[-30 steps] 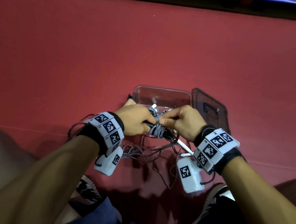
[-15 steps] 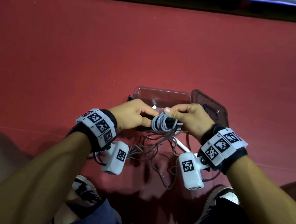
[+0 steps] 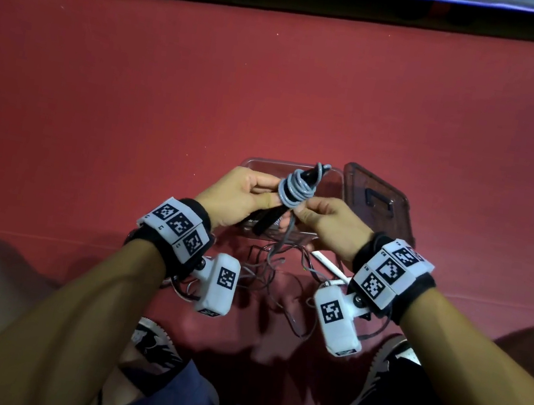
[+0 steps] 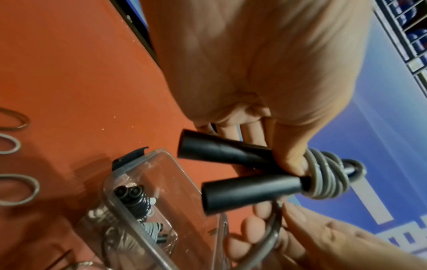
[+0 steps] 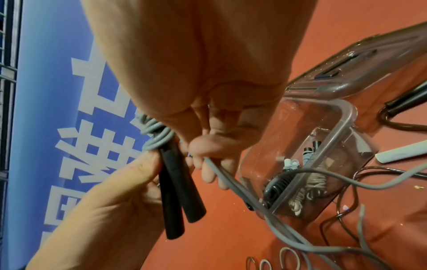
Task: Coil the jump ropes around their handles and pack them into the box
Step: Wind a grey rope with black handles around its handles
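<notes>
**Grey rope partly coiled on black handles, held over open box**

Person seated on red floor (image 3: 275,92), both hands raised just above the clear plastic box (image 3: 335,178). Left hand (image 3: 235,194) grips the pair of black handles (image 4: 233,173) side by side, thumb pressed on them right at the coil, fingers curled behind. Grey rope (image 3: 297,189) is wound in several turns around the handles' upper ends; the coil sits just past the left thumb. Lower ends of the handles point down toward the box's near edge.

Right hand (image 3: 328,225) pinches the free run of the grey rope between thumb and curled fingers, just below the coil. From there the rope trails down across the box rim and onto the floor, where it lies in loose tangles (image 3: 269,272) between the wrists.

Inside the box: coiled ropes already packed (image 5: 293,182), dark and pale ones. Box lid (image 3: 380,202) lies on the floor, touching the box's right side. A white handle (image 3: 329,263) rests on the floor near the right wrist. Rubber bands (image 4: 20,190) lie on the floor left of the box
</notes>
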A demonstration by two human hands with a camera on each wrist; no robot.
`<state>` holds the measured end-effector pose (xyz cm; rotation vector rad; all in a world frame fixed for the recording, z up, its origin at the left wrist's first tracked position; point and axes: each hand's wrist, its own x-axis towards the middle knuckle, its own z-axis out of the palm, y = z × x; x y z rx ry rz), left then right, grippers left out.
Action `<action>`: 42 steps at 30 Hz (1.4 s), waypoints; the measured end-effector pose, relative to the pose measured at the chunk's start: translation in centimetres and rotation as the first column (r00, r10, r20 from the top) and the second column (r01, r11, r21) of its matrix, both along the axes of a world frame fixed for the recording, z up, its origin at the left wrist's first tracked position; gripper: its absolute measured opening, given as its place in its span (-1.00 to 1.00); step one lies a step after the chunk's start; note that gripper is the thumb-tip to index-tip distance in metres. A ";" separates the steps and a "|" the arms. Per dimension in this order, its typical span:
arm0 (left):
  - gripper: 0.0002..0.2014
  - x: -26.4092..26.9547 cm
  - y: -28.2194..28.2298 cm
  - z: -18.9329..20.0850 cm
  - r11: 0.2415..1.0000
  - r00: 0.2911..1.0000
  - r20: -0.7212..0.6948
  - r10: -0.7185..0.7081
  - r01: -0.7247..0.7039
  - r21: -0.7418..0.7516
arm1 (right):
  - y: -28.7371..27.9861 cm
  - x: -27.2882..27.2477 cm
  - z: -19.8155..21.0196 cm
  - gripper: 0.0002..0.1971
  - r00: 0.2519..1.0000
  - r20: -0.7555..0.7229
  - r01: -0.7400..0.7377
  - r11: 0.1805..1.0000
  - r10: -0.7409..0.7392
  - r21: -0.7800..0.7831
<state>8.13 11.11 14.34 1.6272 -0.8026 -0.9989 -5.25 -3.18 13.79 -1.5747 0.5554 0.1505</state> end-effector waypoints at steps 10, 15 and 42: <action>-0.81 0.2 -0.2 -1.4 0.981 0.885 0.464 0.045 -0.128 0.148 | 1.1 0.0 -0.3 -0.80 0.995 -0.057 -0.084 0.993 0.080 -0.080; -0.78 0.1 -0.3 -1.0 0.963 0.773 0.634 -0.002 -0.170 0.211 | 1.1 -0.2 -0.1 -0.80 0.991 -0.088 -0.114 0.974 0.098 -0.194; -0.79 -0.2 -0.2 -1.1 0.782 0.533 0.627 -0.568 0.114 0.613 | -1.3 0.6 -0.7 -0.78 0.998 -0.015 -0.063 0.916 0.062 -0.396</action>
